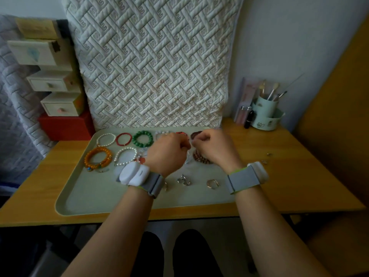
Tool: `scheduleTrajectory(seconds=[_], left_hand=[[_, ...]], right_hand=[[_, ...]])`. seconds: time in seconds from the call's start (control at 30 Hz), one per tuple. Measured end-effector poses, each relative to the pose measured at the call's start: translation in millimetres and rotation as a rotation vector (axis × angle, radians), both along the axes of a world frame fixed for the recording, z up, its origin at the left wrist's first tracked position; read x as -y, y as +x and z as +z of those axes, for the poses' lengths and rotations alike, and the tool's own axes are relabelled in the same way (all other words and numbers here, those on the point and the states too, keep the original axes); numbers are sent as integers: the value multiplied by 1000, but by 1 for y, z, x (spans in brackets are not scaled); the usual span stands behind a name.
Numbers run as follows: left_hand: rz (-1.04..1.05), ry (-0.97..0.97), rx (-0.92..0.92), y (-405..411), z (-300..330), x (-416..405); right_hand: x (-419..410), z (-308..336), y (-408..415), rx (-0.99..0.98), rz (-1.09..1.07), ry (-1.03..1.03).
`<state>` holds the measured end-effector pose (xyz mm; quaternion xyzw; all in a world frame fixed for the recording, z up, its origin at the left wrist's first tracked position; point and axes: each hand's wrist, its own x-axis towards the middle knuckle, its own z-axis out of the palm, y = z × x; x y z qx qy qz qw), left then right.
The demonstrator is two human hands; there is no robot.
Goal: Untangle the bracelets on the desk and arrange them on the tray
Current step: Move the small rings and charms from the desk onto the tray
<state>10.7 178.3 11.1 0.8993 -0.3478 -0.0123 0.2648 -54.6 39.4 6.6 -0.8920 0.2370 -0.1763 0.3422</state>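
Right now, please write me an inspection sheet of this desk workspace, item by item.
Surface: wooden desk carrying a pale green tray.
Job's things: on the tray, pearl bracelet, red bracelet, green bead bracelet, amber bracelet, brown bead bracelet, rings.
Clutter: small metal bits on the desk.
Hands: left hand and right hand closed together over the tray; what they pinch is hidden.
Cables: nothing seen.
Surroundings: quilted cover, small drawers, brush holder.
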Motion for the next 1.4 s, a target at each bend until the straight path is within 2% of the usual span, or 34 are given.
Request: scheduleTrajectory(seconds=[0.27, 0.67, 1.03, 1.23, 1.4], left_hand=[[-180, 33, 42, -29, -2, 74], [-305, 101, 103, -49, -15, 139], [-419, 248, 70, -68, -25, 200], [-424, 308, 138, -78, -33, 209], [-362, 299, 224, -87, -33, 207]], right_hand=[[78, 1, -41, 37, -239, 17], [137, -6, -83, 67, -379, 74], [172, -21, -106, 38, -433, 39], [177, -37, -104, -11, -408, 61], [177, -46, -99, -31, -343, 0]])
